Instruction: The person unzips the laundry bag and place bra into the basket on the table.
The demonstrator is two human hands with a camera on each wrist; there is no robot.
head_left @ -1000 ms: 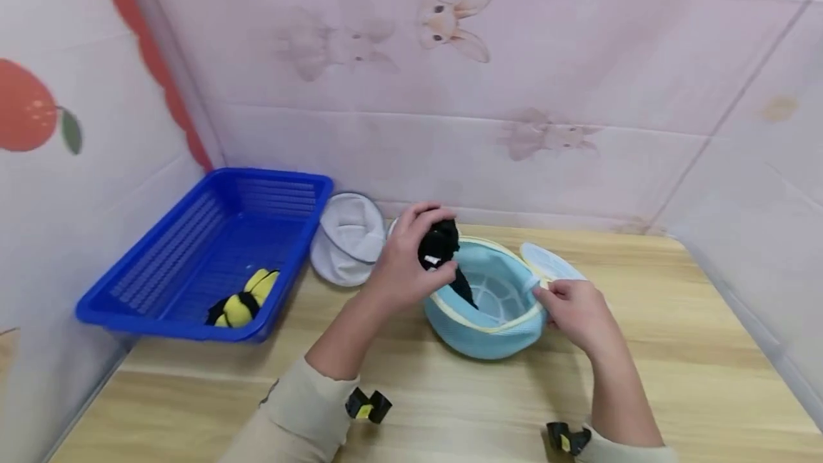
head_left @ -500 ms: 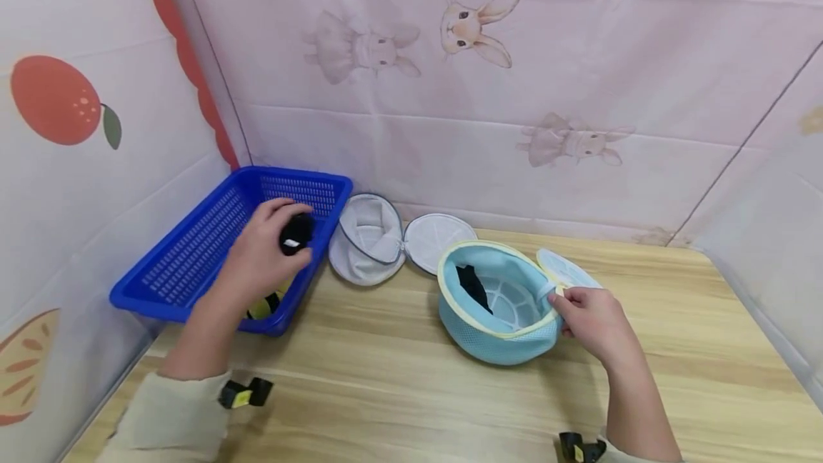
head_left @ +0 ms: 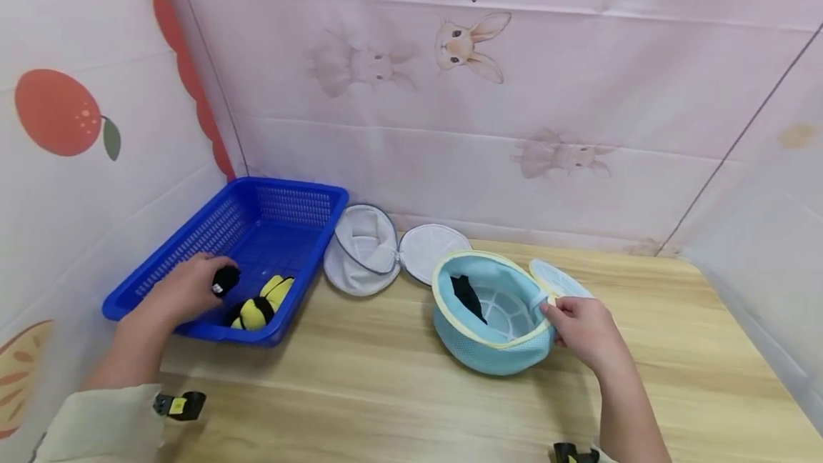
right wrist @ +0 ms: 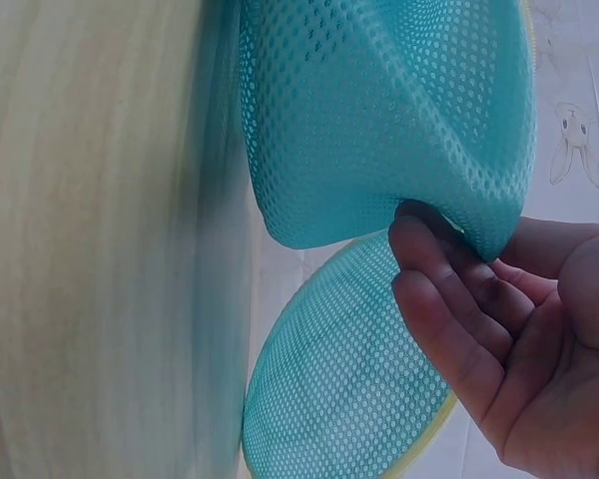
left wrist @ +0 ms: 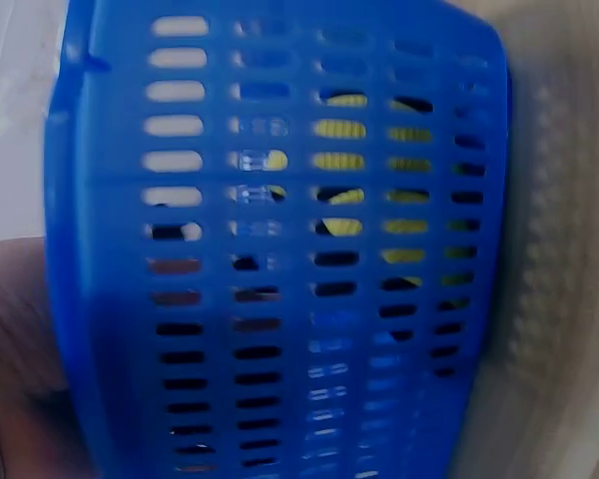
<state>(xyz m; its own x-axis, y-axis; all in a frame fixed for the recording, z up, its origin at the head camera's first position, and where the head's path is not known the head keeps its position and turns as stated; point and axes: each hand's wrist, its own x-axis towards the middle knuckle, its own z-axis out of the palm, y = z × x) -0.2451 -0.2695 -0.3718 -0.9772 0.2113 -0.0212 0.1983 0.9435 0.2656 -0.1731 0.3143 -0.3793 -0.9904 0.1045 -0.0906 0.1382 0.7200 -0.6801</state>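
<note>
My left hand (head_left: 186,291) is inside the blue plastic basket (head_left: 337,198), gripping a small black cloth bundle (head_left: 225,281) with a white mark. Beside it lies a yellow-and-black striped cloth bundle (head_left: 255,313). In the left wrist view, the slotted basket wall (left wrist: 280,60) hides most of the hand. My right hand (head_left: 590,331) pinches the rim of a round light-blue mesh laundry bag (head_left: 495,363); the right wrist view shows its fingers and thumb about the mesh (right wrist: 379,130). A black cloth piece (head_left: 468,297) lies inside that bag, whose lid (head_left: 558,279) hangs open behind.
Between basket and blue bag, a white mesh laundry bag (head_left: 360,277) stands against the back wall, its round lid (head_left: 434,252) folded open. Wood-patterned table (head_left: 386,406) extends in front. Printed sheets cover the walls on the left, back and right.
My left hand has carried the black bundle from above the blue mesh bag leftward and down into the basket. My right hand keeps its pinch on the bag's rim.
</note>
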